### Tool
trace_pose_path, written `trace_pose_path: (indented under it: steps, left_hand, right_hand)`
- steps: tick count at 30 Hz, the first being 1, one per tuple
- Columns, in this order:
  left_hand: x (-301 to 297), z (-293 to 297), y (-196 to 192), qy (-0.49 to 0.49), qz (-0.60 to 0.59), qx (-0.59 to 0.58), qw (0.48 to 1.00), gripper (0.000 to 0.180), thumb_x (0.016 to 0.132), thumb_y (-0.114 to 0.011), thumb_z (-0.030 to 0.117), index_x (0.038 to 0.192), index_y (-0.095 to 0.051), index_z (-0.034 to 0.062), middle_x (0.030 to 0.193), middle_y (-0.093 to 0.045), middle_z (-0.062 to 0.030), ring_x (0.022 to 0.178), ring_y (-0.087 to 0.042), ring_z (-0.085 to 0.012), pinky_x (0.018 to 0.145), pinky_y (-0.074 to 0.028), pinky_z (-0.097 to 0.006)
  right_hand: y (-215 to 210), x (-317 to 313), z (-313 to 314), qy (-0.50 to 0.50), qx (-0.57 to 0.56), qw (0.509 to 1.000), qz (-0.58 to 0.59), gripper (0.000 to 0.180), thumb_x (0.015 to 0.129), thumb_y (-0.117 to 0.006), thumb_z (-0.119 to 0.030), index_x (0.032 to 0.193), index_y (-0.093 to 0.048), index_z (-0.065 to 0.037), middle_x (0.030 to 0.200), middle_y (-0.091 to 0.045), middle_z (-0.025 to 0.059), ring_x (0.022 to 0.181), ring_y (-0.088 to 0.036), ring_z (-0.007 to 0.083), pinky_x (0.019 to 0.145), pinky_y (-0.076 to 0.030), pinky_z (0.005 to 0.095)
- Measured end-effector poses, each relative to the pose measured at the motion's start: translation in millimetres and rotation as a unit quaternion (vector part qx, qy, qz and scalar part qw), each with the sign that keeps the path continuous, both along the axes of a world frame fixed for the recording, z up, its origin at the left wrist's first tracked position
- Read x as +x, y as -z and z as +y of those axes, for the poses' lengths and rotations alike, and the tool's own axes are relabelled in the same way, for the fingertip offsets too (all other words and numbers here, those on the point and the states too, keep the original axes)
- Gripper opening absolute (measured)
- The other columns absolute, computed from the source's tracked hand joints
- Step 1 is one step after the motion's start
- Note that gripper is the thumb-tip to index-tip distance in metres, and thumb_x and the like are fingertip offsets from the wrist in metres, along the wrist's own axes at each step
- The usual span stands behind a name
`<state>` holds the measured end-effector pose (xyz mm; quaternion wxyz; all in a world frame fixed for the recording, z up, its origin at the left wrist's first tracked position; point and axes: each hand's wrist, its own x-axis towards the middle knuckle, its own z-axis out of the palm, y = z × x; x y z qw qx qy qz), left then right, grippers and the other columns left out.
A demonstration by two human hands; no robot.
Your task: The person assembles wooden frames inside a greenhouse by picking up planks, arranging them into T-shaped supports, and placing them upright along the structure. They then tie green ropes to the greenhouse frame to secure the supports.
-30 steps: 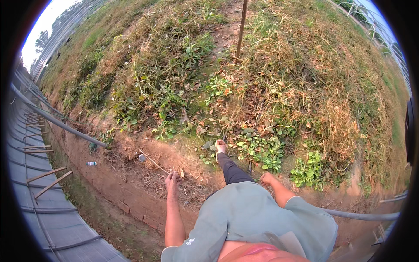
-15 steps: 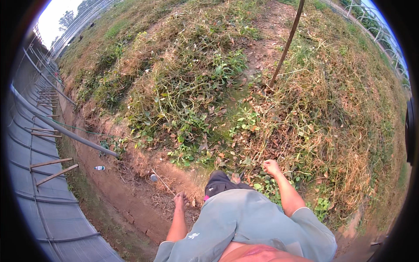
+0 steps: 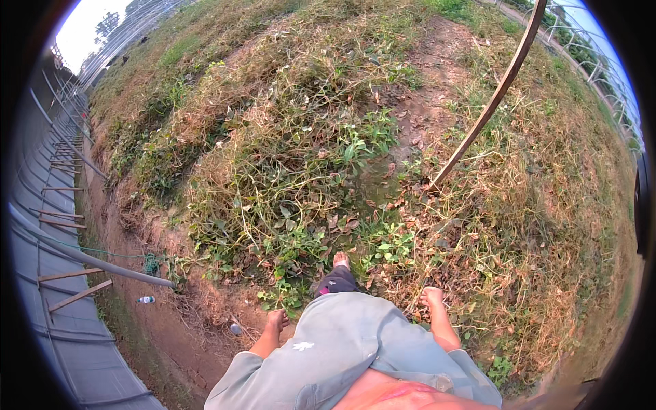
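My left hand [image 3: 277, 320] hangs low beside my body, over the edge of the bare soil. Its fingers are loosely curled in, with nothing seen in them. On my other side, my right hand [image 3: 431, 296] is held over dry vines, its fingers likewise curled and no object visible in it. Between the hands a bare foot [image 3: 341, 260] pokes out below a dark trouser leg [image 3: 335, 281], on low green leaves. Tangled vines [image 3: 273, 198], part green and part dried brown, spread ahead of me.
A slanting wooden pole [image 3: 488, 109] stands in the vines ahead to the right. To the left runs a soil ditch with a plastic bottle [image 3: 147, 299], a grey pipe [image 3: 102, 263] and grey sheeting [image 3: 75, 342] braced by wooden sticks [image 3: 80, 296]. A dirt strip [image 3: 437, 68] leads away ahead.
My view has shifted forward, and the pole appears nearer. A bare foot has come into sight in front. Both hands sit lower in the picture and stay curled.
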<state>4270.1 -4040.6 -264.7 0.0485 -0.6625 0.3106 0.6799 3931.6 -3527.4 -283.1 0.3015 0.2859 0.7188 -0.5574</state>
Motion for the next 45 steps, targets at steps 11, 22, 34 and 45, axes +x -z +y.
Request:
trace_pose_path:
  steps: [11,22,34,45]
  left_hand:
    - [-496.2,-212.6,-106.0,0.256,0.18,-0.236,0.92,0.021,0.096,-0.063,0.021,0.103,-0.06,0.0011,0.074,-0.056,-0.0003,0.057,-0.051,-0.0077,0.049,-0.043,-0.022]
    - [-750.5,-153.8,-41.1,0.445,0.204,-0.175,0.854,0.025,0.094,-0.065,0.021,0.104,-0.065,-0.0027,0.077,-0.063,-0.0021,0.061,-0.055,-0.0084,0.054,-0.047,-0.024]
    - [-935.0,-189.1,-2.9,0.249,0.026,-0.037,0.967,0.015,0.094,-0.062,0.016,0.1,-0.063,0.0021,0.071,-0.058,-0.0048,0.049,-0.051,-0.0148,0.041,-0.042,-0.028]
    - [-1337.1,-144.6,6.1,0.352,0.07,-0.019,0.933,0.013,0.092,-0.063,0.014,0.091,-0.063,0.002,0.065,-0.051,0.0001,0.049,-0.047,-0.0104,0.043,-0.04,-0.025]
  right_hand:
    - [-63.1,-220.8,-153.1,-0.014,-0.015,0.997,0.07,0.023,0.094,-0.06,-0.014,0.115,-0.064,-0.004,0.089,-0.068,0.0043,0.072,-0.066,0.0124,0.058,-0.052,0.0256]
    - [17.3,-440.3,-158.0,-0.071,0.005,0.997,-0.042,0.015,0.088,-0.059,-0.01,0.079,-0.068,-0.005,0.068,-0.064,0.0052,0.053,-0.061,0.0141,0.042,-0.043,0.0272]
    - [-41.5,-808.4,-210.5,-0.138,0.038,0.986,0.086,0.015,0.09,-0.062,-0.018,0.086,-0.07,-0.006,0.071,-0.069,0.0028,0.06,-0.066,0.0129,0.059,-0.051,0.0294]
    - [-24.9,-1109.3,-230.2,-0.045,-0.136,0.99,0.005,0.019,0.098,-0.061,-0.024,0.107,-0.065,-0.007,0.089,-0.069,0.0036,0.069,-0.066,0.0116,0.058,-0.05,0.025]
